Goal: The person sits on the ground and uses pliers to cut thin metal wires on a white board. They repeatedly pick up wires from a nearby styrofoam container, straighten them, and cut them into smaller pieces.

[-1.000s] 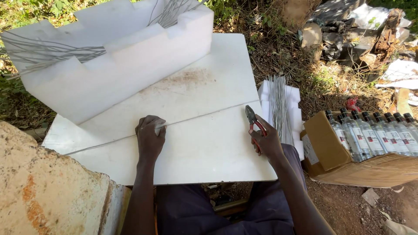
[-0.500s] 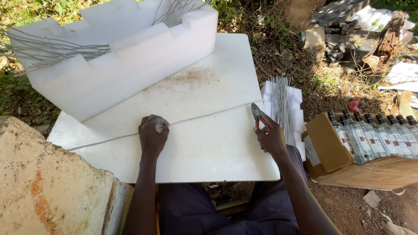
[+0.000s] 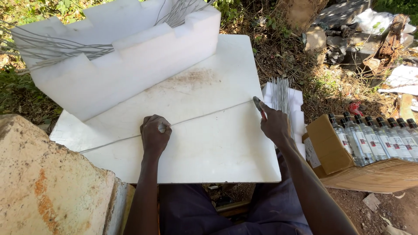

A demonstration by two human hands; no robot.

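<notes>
A long thin wire [image 3: 209, 114] lies stretched across a white board [image 3: 217, 148] on my lap. My left hand [image 3: 154, 135] is closed on the wire near the board's middle, pressing it down. My right hand [image 3: 274, 123] grips red-handled pliers [image 3: 258, 105] whose jaws meet the wire's right end at the board's edge. A bundle of cut straight wires [image 3: 281, 95] rests on white foam pieces just beyond my right hand.
A notched white foam block [image 3: 126, 74] with wires stuck in it stands at the board's back. A cardboard box [image 3: 370, 172] of clear bottles [image 3: 374, 139] sits at right. A rough stone [image 3: 48, 182] is at left. Rubbish lies at the back right.
My right hand with the pliers has moved up and left to the wire's right end. The left hand has stayed on the wire.
</notes>
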